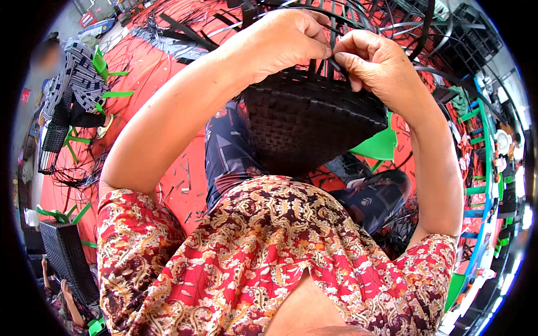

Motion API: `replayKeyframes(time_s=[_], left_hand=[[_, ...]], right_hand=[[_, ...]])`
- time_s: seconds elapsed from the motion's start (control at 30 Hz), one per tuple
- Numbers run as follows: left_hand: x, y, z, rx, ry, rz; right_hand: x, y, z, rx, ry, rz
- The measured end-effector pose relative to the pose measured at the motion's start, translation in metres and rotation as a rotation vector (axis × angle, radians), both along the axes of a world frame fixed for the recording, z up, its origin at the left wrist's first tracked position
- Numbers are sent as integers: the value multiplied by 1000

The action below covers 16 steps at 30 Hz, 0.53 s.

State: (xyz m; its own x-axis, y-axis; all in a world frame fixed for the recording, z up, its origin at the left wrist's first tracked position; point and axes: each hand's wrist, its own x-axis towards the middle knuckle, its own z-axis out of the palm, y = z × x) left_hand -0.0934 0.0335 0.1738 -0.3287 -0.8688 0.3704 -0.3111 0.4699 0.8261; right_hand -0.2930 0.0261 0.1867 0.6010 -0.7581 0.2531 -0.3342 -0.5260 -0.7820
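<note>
A dark woven piece (302, 120) of flat black strands rests between my knees, its weave dense on the side nearest me. Several bare upright strands or rods rise from its far edge. Just above that edge my left hand (294, 42) is closed, thumb and fingers pinched at a black strip (334, 60). My right hand (378, 64) meets it from the other side, thumb against bent fingers, pinching the same strip. Both hands' fingertips almost touch. The strip's far end is lost among the other strands.
Loose black strands (151, 25) and cut scraps (185, 171) litter the red floor (151, 120). A green stool (381, 143) stands beyond the woven piece. Black frames (465, 36) crowd the far right. Other people sit at left, one in a striped top (84, 73), near a woven panel (67, 260).
</note>
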Motion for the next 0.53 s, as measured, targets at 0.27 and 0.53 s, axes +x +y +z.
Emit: replayKeyframes(time_s=[0.27, 0.53], left_hand=[[7, 10, -2, -559, -805, 254], [14, 0, 2, -355, -771, 42]], right_hand=[[9, 3, 0, -111, 61, -61], [6, -6, -7, -12, 69, 37]])
